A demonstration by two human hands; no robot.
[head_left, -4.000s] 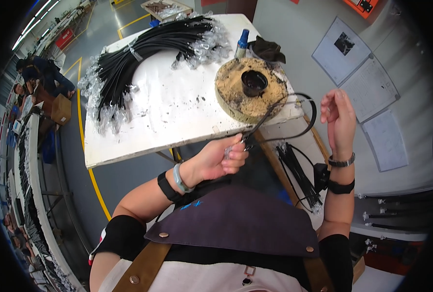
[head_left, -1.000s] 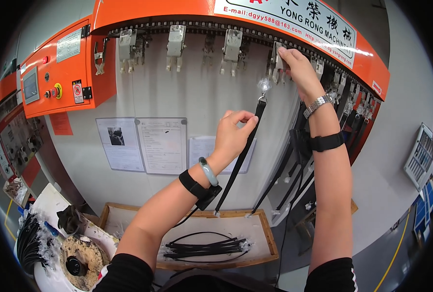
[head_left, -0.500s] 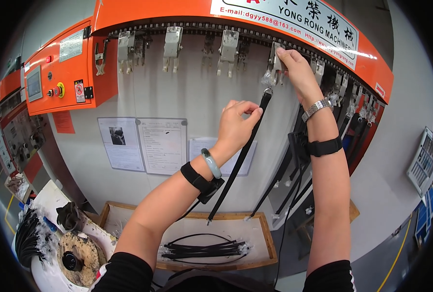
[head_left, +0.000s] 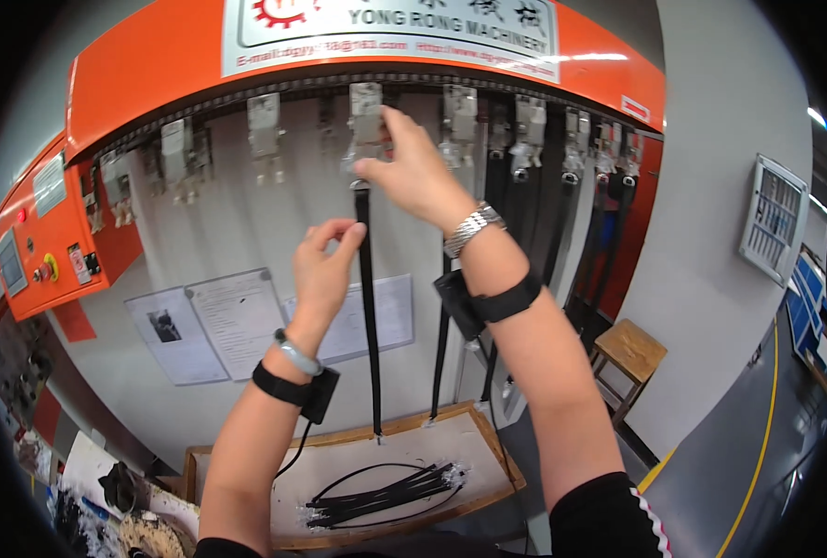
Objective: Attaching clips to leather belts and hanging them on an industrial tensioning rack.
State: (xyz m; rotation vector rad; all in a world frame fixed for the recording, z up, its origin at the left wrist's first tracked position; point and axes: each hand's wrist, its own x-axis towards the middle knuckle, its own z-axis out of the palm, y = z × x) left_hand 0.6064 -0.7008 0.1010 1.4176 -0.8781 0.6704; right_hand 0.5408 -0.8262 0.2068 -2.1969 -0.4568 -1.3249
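Right hand (head_left: pixel 418 177) lowered, strap (head_left: pixel 370 307) blurred at top

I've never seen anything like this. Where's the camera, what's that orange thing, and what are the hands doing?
There's no robot here: a camera worn on the person's head looks at their bare hands, and its wide lens bends straight edges. The orange machine carries a row of hanging clips. The left hand has its fingertips at a long black strap; the right hand is at the strap's upper end and the clip above. Whether the clip grips it, I can't tell. Below, a wood-edged tray holds a bundle of dark straps.
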